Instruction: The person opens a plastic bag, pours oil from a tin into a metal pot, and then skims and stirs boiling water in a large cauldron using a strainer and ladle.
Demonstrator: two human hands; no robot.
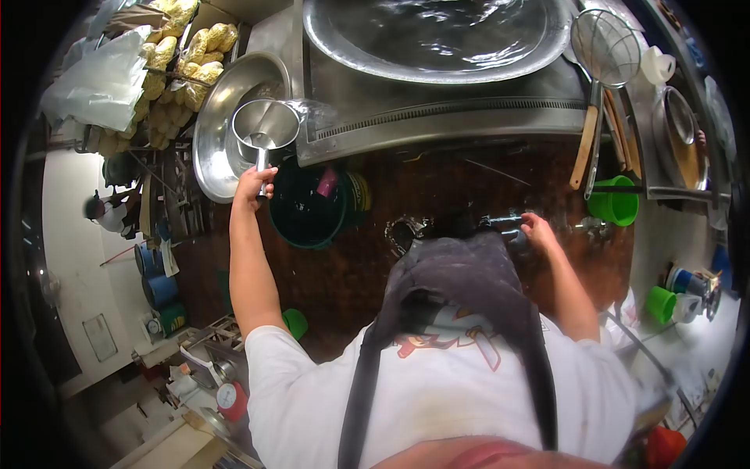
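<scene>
My left hand (256, 186) is closed around the handle of a metal dipper (266, 129). The dipper's round cup is over the rim side of a wide steel basin (209, 125). Some clear splash or plastic shows beside the cup, too blurred to name. Just below is a dark green bucket (285, 227) with a pink thing (327, 183) inside. My right hand (536, 230) hangs over the wet brown floor, fingers loosely bent and apart, with nothing seen in it. A large pan (332, 56) of dark, steaming liquid stands in the steel stove ahead.
Long-handled strainers (605, 48) hang at the stove's right side, above a bright green bucket (615, 202). Bagged yellow food (205, 62) fills a rack at upper left. Another person (116, 215) is far off at left. A red scale (231, 401) stands at lower left.
</scene>
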